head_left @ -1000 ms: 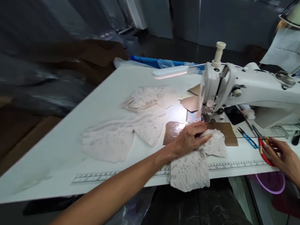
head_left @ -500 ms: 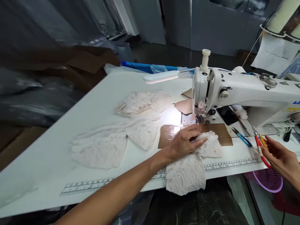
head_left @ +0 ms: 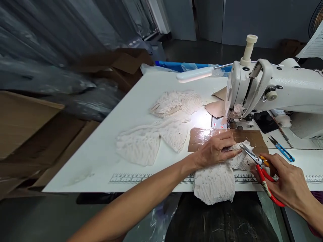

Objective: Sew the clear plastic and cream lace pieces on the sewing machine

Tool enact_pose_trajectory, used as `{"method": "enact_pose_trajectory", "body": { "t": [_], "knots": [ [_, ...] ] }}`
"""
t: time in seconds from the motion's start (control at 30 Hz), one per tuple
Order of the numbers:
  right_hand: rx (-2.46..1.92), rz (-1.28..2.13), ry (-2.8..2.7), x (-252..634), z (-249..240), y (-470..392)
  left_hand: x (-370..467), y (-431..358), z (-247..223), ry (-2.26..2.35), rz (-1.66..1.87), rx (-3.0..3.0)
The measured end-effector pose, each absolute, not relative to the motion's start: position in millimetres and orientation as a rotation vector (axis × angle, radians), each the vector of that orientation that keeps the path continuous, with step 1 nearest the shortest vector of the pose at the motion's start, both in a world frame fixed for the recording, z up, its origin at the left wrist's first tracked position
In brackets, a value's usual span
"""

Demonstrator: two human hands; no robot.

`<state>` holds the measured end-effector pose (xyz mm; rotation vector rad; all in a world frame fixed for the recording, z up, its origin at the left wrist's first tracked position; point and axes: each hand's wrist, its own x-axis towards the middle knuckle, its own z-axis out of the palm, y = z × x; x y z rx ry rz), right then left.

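Note:
My left hand point(head_left: 218, 151) pinches a piece of white textured fabric point(head_left: 214, 185) at the table's front edge, and part of the cloth hangs over it. In my right hand point(head_left: 287, 174) are scissors point(head_left: 258, 159) with red and yellow handles. Their slightly parted blades reach the fabric just right of my left fingertips. More white fabric pieces point(head_left: 141, 144) lie to the left on the table. Behind my hands stands a white sewing machine point(head_left: 282, 84), its lamp lighting the needle area. Brown tape point(head_left: 252, 137) covers the table in front of it.
Blue thread snips point(head_left: 282, 148) lie right of the tape, near a dark flat rectangle point(head_left: 264, 121). Pinkish-tan pieces point(head_left: 215, 108) rest beside the needle. A printed ruler point(head_left: 131, 178) runs along the front of the table point(head_left: 83, 164). Cardboard boxes point(head_left: 45, 141) stand at the left.
My right hand has picked up the scissors from the table's right side and brought them left to the fabric. My left hand keeps its pinch. The view has shifted left.

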<state>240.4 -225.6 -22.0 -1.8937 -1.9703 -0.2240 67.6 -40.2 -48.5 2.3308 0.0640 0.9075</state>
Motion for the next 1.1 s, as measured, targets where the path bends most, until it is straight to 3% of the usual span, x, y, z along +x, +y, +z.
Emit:
{"method": "enact_pose_trajectory", "body": {
  "t": [0.67,0.77,0.9,0.97,1.1],
  "knots": [
    [-1.96,-0.43,-1.926,219.2,-20.1,-225.6,67.5,-39.8,-52.9,0.073,0.923,2.377],
    [-1.93,-0.194,-1.829,216.0,-20.7,-225.4,67.1,-40.3,-51.6,0.075,0.913,2.391],
    [-1.917,0.636,-1.516,209.0,-17.5,-227.8,67.7,-40.8,-50.3,0.038,0.948,2.379],
    [-1.922,0.885,-1.335,206.6,-16.2,-231.3,68.4,-40.8,-50.3,0.018,0.948,2.407],
    [-1.952,0.711,-1.235,222.2,-16.3,-242.3,69.3,-40.7,-51.5,0.057,0.921,2.475]
  ]
}}
